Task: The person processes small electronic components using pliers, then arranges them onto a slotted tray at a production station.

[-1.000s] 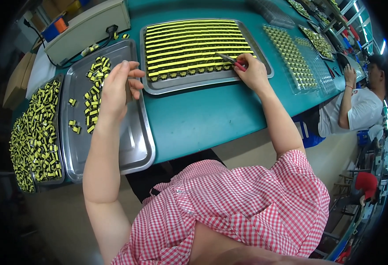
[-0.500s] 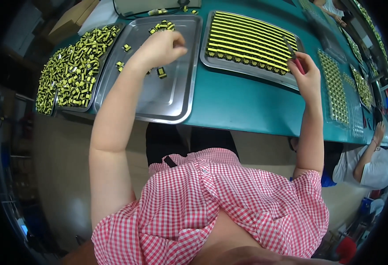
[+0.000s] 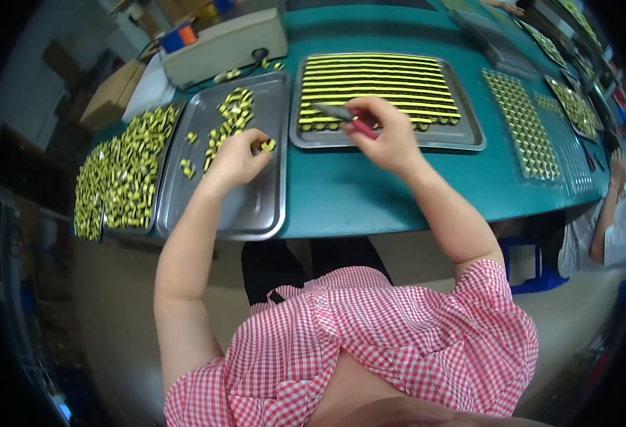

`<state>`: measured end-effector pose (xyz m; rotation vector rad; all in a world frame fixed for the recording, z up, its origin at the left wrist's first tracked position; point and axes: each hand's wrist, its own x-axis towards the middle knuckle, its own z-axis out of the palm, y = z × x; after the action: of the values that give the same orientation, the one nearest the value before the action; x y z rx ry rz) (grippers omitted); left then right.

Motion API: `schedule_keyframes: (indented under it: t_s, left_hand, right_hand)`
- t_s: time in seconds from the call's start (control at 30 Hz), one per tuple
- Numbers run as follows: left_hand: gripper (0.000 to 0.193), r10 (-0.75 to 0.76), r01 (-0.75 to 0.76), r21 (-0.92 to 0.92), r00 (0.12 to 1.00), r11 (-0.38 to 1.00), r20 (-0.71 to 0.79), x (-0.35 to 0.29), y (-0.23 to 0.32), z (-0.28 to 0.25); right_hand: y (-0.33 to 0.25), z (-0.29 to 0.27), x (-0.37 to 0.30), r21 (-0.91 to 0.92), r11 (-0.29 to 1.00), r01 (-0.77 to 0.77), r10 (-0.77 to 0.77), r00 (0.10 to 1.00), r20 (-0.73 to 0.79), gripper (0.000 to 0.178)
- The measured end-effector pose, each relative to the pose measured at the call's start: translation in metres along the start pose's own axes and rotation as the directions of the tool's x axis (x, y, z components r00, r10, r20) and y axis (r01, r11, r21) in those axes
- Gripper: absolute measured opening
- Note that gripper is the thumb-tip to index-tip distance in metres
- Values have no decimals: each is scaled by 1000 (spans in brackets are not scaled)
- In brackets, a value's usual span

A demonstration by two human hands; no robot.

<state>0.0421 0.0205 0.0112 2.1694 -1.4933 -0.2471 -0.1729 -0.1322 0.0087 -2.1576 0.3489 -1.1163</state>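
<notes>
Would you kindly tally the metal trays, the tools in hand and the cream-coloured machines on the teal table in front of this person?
Metal trays: 3
Red-handled tool, in the right hand: 1
Cream-coloured machine: 1
Total: 5

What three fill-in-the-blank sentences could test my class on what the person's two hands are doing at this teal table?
1. The left hand holds a small yellow-and-black part over the ____ metal tray.
2. The right hand holds tweezers with a ____ grip.
3. The tray with parts in rows shows stripes of black and ____.

Missing words: nearly bare; red; yellow
</notes>
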Motion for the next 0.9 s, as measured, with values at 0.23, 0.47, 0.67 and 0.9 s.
schedule_keyframes:
  t_s: [0.23,0.47,0.67,0.9]
  left_hand:
    - [23,107,76,-623,962,779,252,32,67,24]
    - [24,193,12,-813,969,582,153,32,63,43]
    - [33,212,-190,-722,975,666,-61,30,59,46]
    - [32,179,-173,-871,979,459,-100,28,58,48]
  right_hand:
    - [13,9,-11,-1,993,117,-117,993,10,44]
    - [18,14,-11,325,909,-261,242,965,98,22]
    - [9,9,-7,584,497,-642,517,759,396,24]
    - [3,4,-4,331,757,-563,520,827,216,24]
